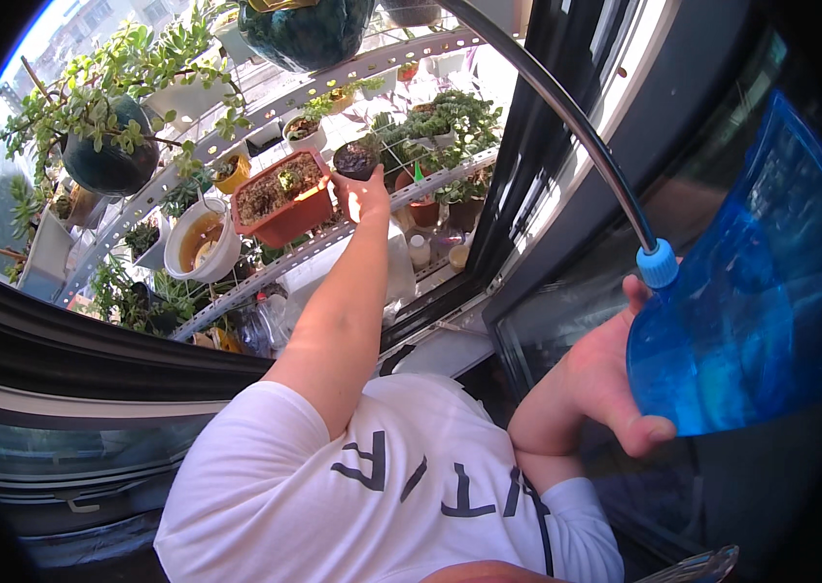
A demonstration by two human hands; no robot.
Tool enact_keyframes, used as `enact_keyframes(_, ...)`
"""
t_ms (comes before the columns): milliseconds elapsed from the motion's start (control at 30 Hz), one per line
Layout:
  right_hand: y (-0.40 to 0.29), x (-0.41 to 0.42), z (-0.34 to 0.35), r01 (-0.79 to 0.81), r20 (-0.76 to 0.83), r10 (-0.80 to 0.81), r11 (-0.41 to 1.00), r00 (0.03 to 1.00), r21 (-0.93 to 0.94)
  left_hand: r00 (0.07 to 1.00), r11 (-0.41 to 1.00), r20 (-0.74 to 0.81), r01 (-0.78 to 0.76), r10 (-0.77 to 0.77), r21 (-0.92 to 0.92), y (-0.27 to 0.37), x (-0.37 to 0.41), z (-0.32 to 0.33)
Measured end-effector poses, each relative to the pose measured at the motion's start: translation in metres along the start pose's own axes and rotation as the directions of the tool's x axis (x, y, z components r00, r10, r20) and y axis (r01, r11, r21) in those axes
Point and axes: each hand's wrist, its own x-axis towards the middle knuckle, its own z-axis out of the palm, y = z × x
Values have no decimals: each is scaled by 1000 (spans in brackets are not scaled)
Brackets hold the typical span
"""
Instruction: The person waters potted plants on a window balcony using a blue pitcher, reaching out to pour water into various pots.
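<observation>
My left hand (361, 197) is stretched out over the plant shelf, its fingers around a small dark pot of soil (357, 157). Beside it stands a rectangular terracotta-coloured planter (287, 218) with granular soil and a small succulent. At the right, my right hand (604, 372) holds a translucent blue plastic squeeze bottle (731, 328); part of its fingers is hidden behind the bottle. A bent metal tube (571, 109) rises from the light-blue cap (657, 264) and arches up to the left; its far end is out of view.
A white tub of brown liquid (201, 240) stands left of the planter. Perforated metal shelf rails (265, 280) cross the view among many potted succulents. A dark round pot (110, 149) is at the upper left. The black window frame (502, 197) borders the shelf, with plastic bottles (265, 321) below.
</observation>
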Motion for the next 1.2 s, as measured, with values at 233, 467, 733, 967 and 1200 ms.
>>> enact_keyframes(233,-8,-5,2,-100,-69,129,942,989,319,999,999,-25,-49,48,-23,-9,11,5)
enact_keyframes(467,1,3,-6,97,-31,-115,934,993,-344,992,993,-48,-114,114,-5,-11,7,2)
enact_keyframes(733,0,1,-1,134,-133,-174,954,976,-267,990,990,-22,-137,137,-19,-20,13,9)
enact_keyframes(967,-3,-2,-13,128,-134,-124,992,983,19,987,987,16,-158,158,-18,-15,12,0)
enact_keyframes(1200,-8,10,6,118,264,-162,978,951,175,991,990,19,-133,134,-40,-24,20,4)
